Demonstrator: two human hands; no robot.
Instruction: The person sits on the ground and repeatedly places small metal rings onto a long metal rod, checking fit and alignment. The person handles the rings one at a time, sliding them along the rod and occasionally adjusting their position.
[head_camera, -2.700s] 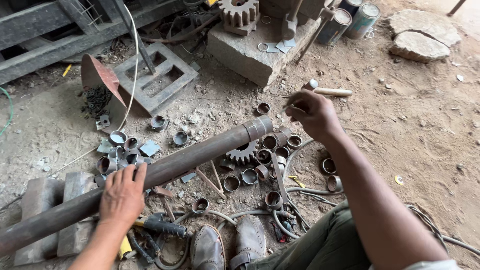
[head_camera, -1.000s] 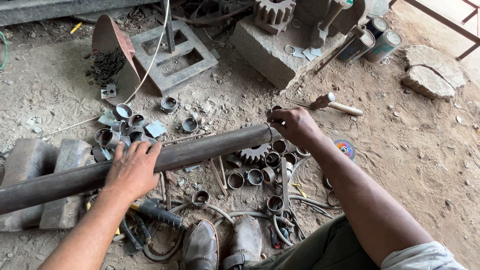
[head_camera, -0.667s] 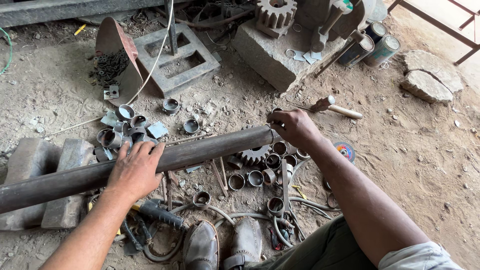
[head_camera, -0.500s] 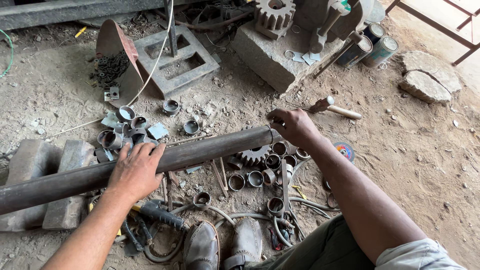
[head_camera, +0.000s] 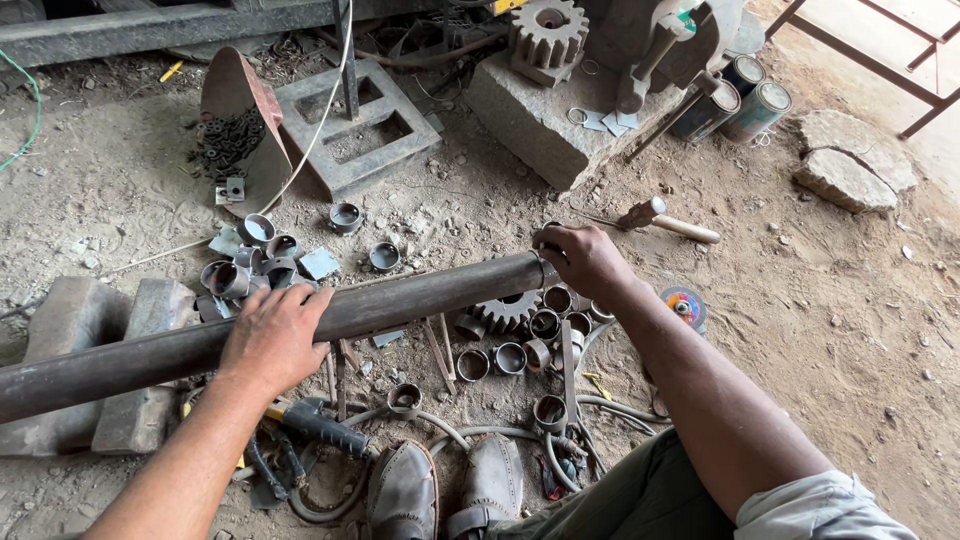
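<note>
A long dark steel pipe (head_camera: 420, 295) lies across the dirt floor, its left part resting on grey blocks (head_camera: 70, 325). My left hand (head_camera: 275, 335) presses flat on top of the pipe near its middle. My right hand (head_camera: 585, 260) is closed over the pipe's right end. Several short cut pipe rings (head_camera: 510, 357) and a gear (head_camera: 505, 312) lie under and in front of that end. Whether my right hand holds a small part against the pipe end is hidden.
A hammer (head_camera: 670, 222) lies beyond my right hand. More rings (head_camera: 245, 270) sit behind the pipe. A concrete block (head_camera: 545, 110) with a large gear (head_camera: 548, 30), cans (head_camera: 745, 100), a square metal frame (head_camera: 355, 125), a cutting disc (head_camera: 683, 303) and my shoes (head_camera: 440, 490) surround the spot.
The view has shifted so the pipe sits lower in frame. My right hand moved from above the floor onto the pipe's right end. My left hand stays on the pipe.
</note>
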